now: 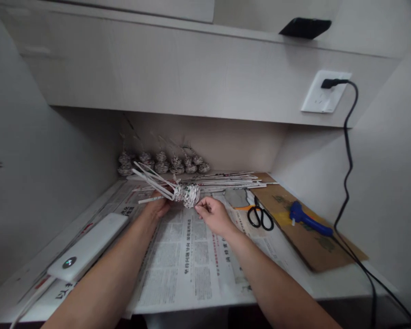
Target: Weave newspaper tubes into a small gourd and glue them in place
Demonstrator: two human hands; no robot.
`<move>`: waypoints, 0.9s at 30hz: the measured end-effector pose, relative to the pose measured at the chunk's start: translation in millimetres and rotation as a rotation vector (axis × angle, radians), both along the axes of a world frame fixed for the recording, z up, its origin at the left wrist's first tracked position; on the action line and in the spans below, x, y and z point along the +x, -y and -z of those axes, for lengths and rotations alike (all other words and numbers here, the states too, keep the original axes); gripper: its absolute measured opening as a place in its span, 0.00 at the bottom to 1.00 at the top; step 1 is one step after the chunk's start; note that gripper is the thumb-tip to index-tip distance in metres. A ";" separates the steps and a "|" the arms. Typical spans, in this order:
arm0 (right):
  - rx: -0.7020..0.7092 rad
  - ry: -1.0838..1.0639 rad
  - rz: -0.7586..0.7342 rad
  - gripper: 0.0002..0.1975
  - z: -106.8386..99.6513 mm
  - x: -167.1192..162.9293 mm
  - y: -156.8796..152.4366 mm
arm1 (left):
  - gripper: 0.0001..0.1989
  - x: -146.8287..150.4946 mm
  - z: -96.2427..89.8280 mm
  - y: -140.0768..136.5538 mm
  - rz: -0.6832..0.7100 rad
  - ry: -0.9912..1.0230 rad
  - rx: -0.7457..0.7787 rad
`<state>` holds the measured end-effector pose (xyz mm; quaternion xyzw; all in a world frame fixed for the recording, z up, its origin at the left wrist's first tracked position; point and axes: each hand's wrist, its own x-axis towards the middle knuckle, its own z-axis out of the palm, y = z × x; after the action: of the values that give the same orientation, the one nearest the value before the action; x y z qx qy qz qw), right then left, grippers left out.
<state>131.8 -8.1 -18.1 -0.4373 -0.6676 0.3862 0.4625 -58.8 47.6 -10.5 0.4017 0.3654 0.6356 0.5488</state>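
Note:
A small gourd-shaped weave of rolled newspaper strips (pixel 192 195) is held on its side above the newspaper-covered desk. Loose paper strips (pixel 154 180) fan out from its narrow end toward the left. My left hand (pixel 160 206) is closed round that narrow end from behind and below, with part of its fingers hidden by the weave and strips. At the wide round end, my right hand (pixel 213 214) has thumb and forefinger pinched together against the weave.
Several finished woven gourds (pixel 161 163) line the back wall. Paper sticks (pixel 233 180) lie before them. At right are black-handled scissors (pixel 260 217) and a blue glue gun (pixel 308 220) on cardboard (pixel 315 251). A white power bank (pixel 89 246) lies left; a black cable (pixel 347 169) hangs right.

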 end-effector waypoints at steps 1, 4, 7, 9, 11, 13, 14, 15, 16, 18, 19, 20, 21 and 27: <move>0.000 0.011 -0.006 0.07 0.0 0.2 0.0 | 0.10 -0.1 -0.3 0.4 0.009 0.022 -0.001; -0.001 0.046 -0.016 0.07 -1.6 0.3 1.0 | 0.10 -0.9 -1.2 1.8 0.058 0.083 -0.009; 0.010 0.085 -0.005 0.10 -3.0 -0.2 2.1 | 0.09 -1.5 -1.0 2.2 0.086 0.125 -0.016; 0.026 0.097 0.013 0.12 -2.1 -0.7 2.0 | 0.08 -1.4 0.5 1.2 0.075 0.160 -0.012; 0.025 0.087 0.029 0.14 0.7 -1.2 0.9 | 0.07 -1.1 3.0 -1.1 0.066 0.187 -0.006; 0.003 0.070 0.035 0.13 4.7 -1.7 -1.0 | 0.06 -1.3 6.0 -4.0 0.064 0.191 -0.002; -0.010 0.062 0.036 0.13 6.9 -1.8 -2.0 | 0.05 -1.5 7.5 -5.3 0.067 0.193 -0.003; -0.021 0.054 0.033 0.12 9.2 -2.0 -3.2 | 0.05 -1.9 8.8 -6.5 0.071 0.195 -0.005; -0.028 0.049 0.025 0.11 11.3 -2.2 -4.3 | 0.05 -2.2 9.8 -7.2 0.076 0.196 -0.009; -0.043 0.052 0.010 0.09 15.2 -2.5 -6.5 | 0.04 -2.7 10.7 -7.5 0.084 0.197 -0.015; -0.049 0.062 0.006 0.08 16.8 -2.6 -7.4 | 0.04 -2.8 10.7 -7.1 0.088 0.197 -0.017; -0.051 0.077 0.005 0.08 18.3 -2.6 -8.2 | 0.05 -2.7 10.3 -6.5 0.091 0.198 -0.018; -0.048 0.093 0.007 0.08 19.6 -2.7 -8.8 | 0.05 -2.5 9.9 -5.8 0.094 0.199 -0.018; -0.040 0.160 -0.002 0.07 24.0 -2.9 -8.7 | 0.08 -1.2 9.2 -3.8 0.101 0.221 -0.034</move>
<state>128.9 0.6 -42.1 -0.4751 -0.6952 0.3637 0.3984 -60.0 51.4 -19.7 0.3378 0.2928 0.6414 0.6235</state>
